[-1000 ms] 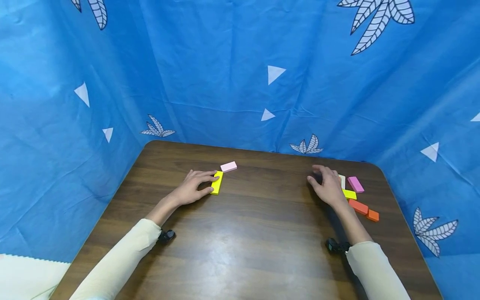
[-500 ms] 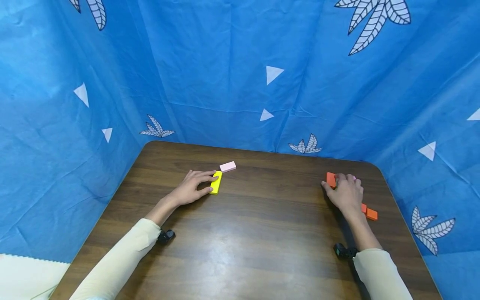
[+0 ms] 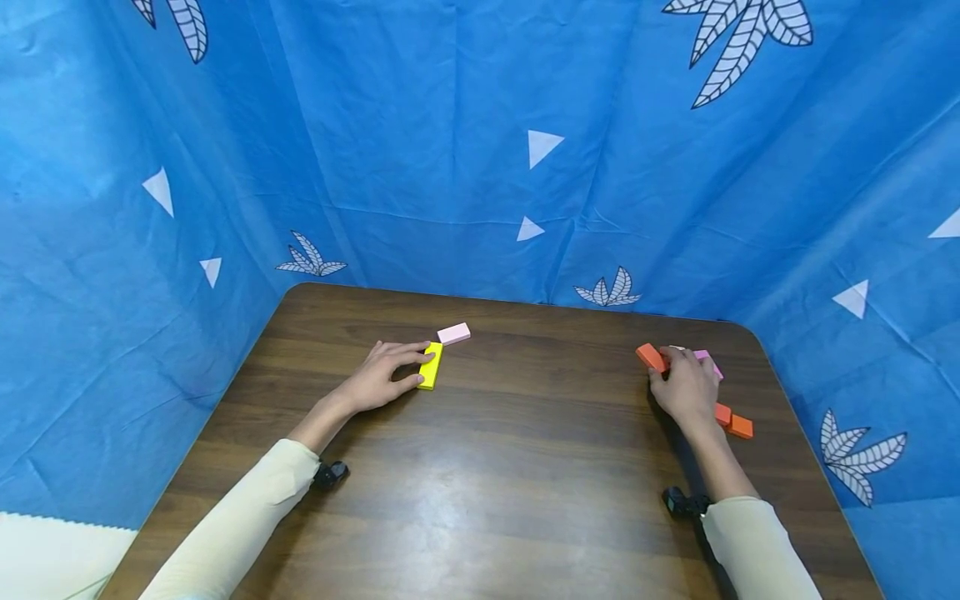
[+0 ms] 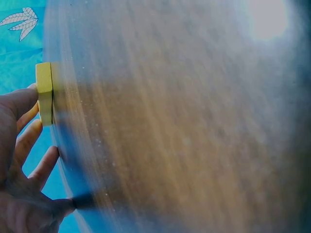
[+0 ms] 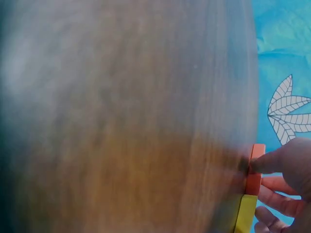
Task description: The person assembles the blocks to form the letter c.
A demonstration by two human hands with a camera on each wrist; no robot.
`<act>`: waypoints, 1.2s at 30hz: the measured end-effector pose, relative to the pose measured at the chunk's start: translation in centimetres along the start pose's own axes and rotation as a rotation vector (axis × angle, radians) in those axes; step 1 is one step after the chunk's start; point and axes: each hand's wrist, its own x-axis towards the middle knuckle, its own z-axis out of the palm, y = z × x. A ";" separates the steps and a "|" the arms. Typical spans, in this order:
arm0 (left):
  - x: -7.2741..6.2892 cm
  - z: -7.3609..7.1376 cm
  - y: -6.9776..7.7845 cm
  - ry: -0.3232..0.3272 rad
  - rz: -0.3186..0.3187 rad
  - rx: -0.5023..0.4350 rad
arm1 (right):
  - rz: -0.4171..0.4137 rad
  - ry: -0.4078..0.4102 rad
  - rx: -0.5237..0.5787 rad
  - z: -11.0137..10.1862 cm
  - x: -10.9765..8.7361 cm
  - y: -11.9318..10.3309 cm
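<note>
In the head view, my left hand (image 3: pixel 382 377) lies by a yellow rectangular block (image 3: pixel 431 367). Its thumb and a finger grip the block's two ends; the block (image 4: pixel 44 92) also shows at the left wrist. A pale pink block (image 3: pixel 453 333) is just beyond it. On the right, my right hand (image 3: pixel 688 389) pinches an orange-red block (image 3: pixel 651 357) between thumb and fingers. At the right wrist, a yellow block (image 5: pixel 246 213) adjoins the end of that orange-red block (image 5: pixel 255 167). The hand covers part of the blocks under it.
A pink block (image 3: pixel 708 364) shows beyond the right hand, with a sliver of a whitish one. Another orange-red block (image 3: pixel 722 414) and an orange block (image 3: pixel 741 427) lie by the right wrist. Blue patterned cloth (image 3: pixel 465 150) rises behind the brown table (image 3: pixel 480 467).
My right hand has moved right onto the group of blocks. The orange-red block at its thumb has come into view and turned to a slant. My left hand and its yellow block stay put.
</note>
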 end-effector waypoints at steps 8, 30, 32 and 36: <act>-0.1 -0.2 0.1 -0.001 -0.004 0.004 | 0.062 -0.037 -0.007 0.1 0.2 -0.5; -0.2 -0.2 0.2 0.003 -0.002 0.001 | 0.075 -0.053 0.033 0.1 0.1 -0.8; -0.2 -0.2 0.2 0.005 0.000 -0.001 | 0.078 -0.051 0.036 0.1 0.2 -0.8; -0.1 -0.1 0.1 0.004 0.000 -0.007 | 0.080 -0.038 0.037 0.1 0.2 -1.0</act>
